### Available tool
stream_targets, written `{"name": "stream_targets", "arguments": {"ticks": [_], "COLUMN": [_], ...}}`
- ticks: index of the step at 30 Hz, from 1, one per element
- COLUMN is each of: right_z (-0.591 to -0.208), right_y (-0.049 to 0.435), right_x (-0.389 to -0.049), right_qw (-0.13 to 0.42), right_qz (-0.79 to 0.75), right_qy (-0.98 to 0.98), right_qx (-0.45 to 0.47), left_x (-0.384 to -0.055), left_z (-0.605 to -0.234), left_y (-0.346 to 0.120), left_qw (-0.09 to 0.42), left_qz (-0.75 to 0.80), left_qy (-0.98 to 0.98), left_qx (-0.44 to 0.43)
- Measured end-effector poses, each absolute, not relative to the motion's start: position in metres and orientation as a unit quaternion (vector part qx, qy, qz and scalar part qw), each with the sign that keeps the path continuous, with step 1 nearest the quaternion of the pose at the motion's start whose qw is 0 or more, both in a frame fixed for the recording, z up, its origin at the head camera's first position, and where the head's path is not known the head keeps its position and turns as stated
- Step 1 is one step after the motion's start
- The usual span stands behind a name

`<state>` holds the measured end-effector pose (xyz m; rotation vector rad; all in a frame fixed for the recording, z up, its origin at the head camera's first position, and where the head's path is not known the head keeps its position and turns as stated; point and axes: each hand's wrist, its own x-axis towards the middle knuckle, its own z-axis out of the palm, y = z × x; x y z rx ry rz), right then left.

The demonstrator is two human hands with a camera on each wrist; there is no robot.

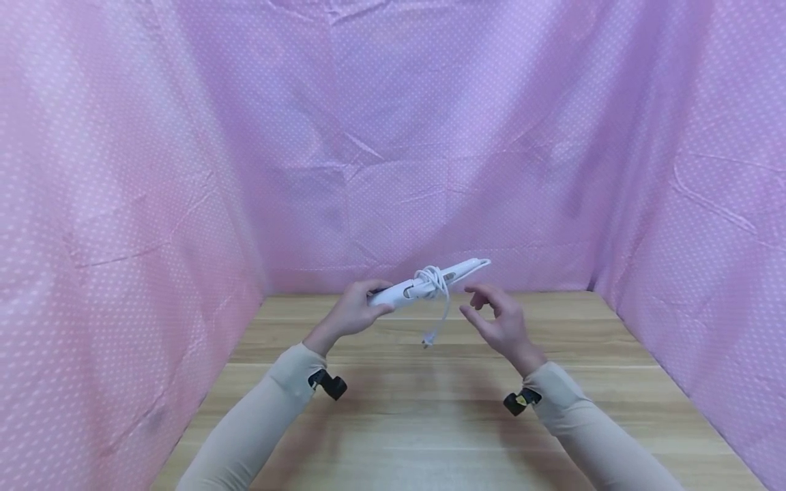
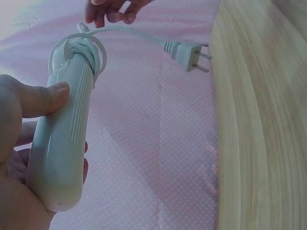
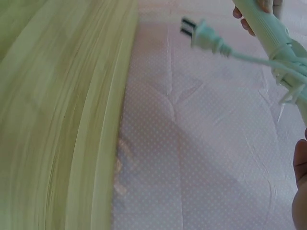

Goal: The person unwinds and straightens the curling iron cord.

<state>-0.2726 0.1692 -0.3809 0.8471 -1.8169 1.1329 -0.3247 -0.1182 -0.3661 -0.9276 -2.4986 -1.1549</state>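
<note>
A white hair straightener (image 1: 393, 294) is held above the table, tilted with its far end up to the right. My left hand (image 1: 356, 310) grips one end of it, the thumb lying along the body in the left wrist view. The white cord (image 1: 433, 281) is wound round the middle in several loops. From these loops a short length hangs down to a two-pin plug (image 1: 428, 338), which dangles free. To the right of the straightener, my right hand (image 1: 502, 324) hovers with bent fingers and thumb apart, holding nothing and not touching the cord.
Below both hands lies a wood-grain table (image 1: 393, 423). Pink dotted cloth (image 1: 393, 136) hangs behind it and along both sides. A small black camera is strapped to each wrist over the light sleeves.
</note>
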Motion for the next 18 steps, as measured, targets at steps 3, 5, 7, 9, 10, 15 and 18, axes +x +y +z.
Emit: {"name": "stream_targets", "arguments": {"ticks": [3,5,7,9,10,15,18], "right_z": [-0.381,-0.381,-0.381,-0.38,-0.38,-0.379,-0.378], "right_y": [0.164,0.16,0.156,0.151,0.149,0.141,0.137], "right_x": [-0.273,-0.275,-0.276,-0.278,-0.278,-0.278,-0.278], "right_qw": [0.376,0.365,0.363,0.364,0.367,0.381,0.375], "right_qz": [0.48,0.494,0.501,0.508,0.508,0.504,0.52], "right_qy": [-0.721,-0.72,-0.717,-0.715,-0.714,-0.721,-0.726], "right_qx": [0.328,0.324,0.32,0.315,0.313,0.283,0.248], "left_x": [-0.325,-0.324,-0.323,-0.322,-0.322,-0.321,-0.32], "left_z": [-0.363,-0.361,-0.36,-0.36,-0.36,-0.361,-0.361], "left_y": [-0.116,-0.115,-0.114,-0.113,-0.112,-0.111,-0.11], "left_qw": [0.121,0.123,0.127,0.131,0.133,0.137,0.137], "left_qz": [-0.401,-0.402,-0.402,-0.402,-0.403,-0.41,-0.415], "left_qy": [-0.854,-0.854,-0.854,-0.853,-0.853,-0.85,-0.849], "left_qx": [-0.31,-0.306,-0.305,-0.305,-0.305,-0.3,-0.298]}}
